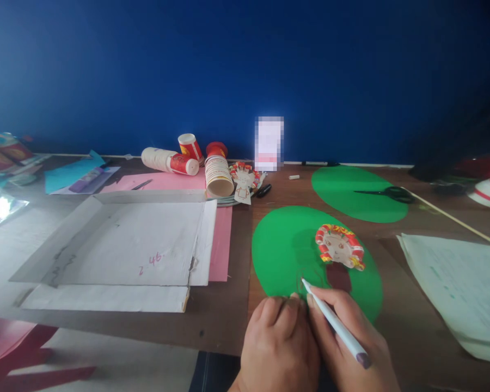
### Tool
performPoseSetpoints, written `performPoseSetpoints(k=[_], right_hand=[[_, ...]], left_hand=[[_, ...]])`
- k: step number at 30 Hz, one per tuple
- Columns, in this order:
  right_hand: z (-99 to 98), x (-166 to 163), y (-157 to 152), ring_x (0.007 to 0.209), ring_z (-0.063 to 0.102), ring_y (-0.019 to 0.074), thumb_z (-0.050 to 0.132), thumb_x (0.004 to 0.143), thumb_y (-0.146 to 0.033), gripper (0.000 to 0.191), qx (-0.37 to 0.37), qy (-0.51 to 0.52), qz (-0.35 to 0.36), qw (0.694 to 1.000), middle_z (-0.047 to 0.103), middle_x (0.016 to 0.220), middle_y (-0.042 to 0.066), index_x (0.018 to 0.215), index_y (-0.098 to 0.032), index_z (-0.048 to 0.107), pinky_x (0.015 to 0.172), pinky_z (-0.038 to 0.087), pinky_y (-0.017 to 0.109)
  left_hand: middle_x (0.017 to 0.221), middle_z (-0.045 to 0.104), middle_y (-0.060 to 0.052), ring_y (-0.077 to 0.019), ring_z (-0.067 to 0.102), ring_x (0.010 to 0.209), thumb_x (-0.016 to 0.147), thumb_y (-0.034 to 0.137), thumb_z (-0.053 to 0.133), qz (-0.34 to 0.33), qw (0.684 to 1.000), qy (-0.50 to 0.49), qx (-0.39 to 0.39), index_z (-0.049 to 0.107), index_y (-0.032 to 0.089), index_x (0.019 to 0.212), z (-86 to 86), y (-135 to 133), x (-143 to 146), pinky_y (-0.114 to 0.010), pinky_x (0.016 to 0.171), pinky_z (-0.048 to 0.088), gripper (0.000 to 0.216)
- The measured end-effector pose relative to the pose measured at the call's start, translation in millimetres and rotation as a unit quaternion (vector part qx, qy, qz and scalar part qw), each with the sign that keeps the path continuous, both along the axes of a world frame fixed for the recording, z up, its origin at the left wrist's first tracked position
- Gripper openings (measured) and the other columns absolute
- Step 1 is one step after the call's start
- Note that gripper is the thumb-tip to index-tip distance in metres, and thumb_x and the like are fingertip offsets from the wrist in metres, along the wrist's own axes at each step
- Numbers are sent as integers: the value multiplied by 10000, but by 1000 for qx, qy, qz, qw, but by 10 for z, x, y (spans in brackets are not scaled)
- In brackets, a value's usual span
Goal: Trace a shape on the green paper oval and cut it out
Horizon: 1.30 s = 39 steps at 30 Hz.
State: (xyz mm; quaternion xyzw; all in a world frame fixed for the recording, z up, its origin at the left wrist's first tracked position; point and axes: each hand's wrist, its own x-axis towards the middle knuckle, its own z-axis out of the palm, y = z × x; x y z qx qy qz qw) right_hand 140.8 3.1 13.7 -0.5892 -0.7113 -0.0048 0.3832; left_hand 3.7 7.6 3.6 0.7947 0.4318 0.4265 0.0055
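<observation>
My right hand (353, 337) is closed around a white marker pen (337, 324) with a dark purple end. The pen's tip touches the near part of a green paper oval (275, 245), beside faint brownish lines. Right next to it my left hand (280, 343) is curled with its knuckles up, resting at the oval's near edge; whatever its fingers hold is hidden. On the oval lies a paper animal face (338, 247) with a curled red, white and yellow paper-cup rim as a mane. A dark brown paper piece (338, 276) sits just below it.
Behind are a second green oval (330, 188) with black scissors (386, 193), stacked paper cups (219, 177), and another maned paper figure (243, 182). A white cardboard tray (122, 239) lies left over pink paper (222, 245). Right are a wooden stick (453, 216) and pale sheets (457, 294).
</observation>
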Motion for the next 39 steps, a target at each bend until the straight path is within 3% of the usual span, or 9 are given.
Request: performPoseSetpoints(k=[32, 39], right_hand=[[22, -3, 54, 710, 751, 150, 464, 1042, -347, 202, 3, -25, 6, 1000, 749, 828, 24, 1000, -234, 626, 663, 585, 213], [2, 77, -118, 697, 749, 183, 597, 971, -367, 169, 11, 53, -84, 995, 766, 849, 66, 991, -215, 670, 640, 593, 246]], left_hand=[[869, 725, -69, -216, 653, 760, 872, 115, 505, 6, 1000, 4, -1, 677, 126, 1049, 8, -1, 7, -354, 674, 592, 247], [818, 707, -78, -219, 661, 770, 848, 93, 516, 5, 1000, 23, 9, 679, 111, 1049, 42, 2, 6, -346, 669, 600, 259]])
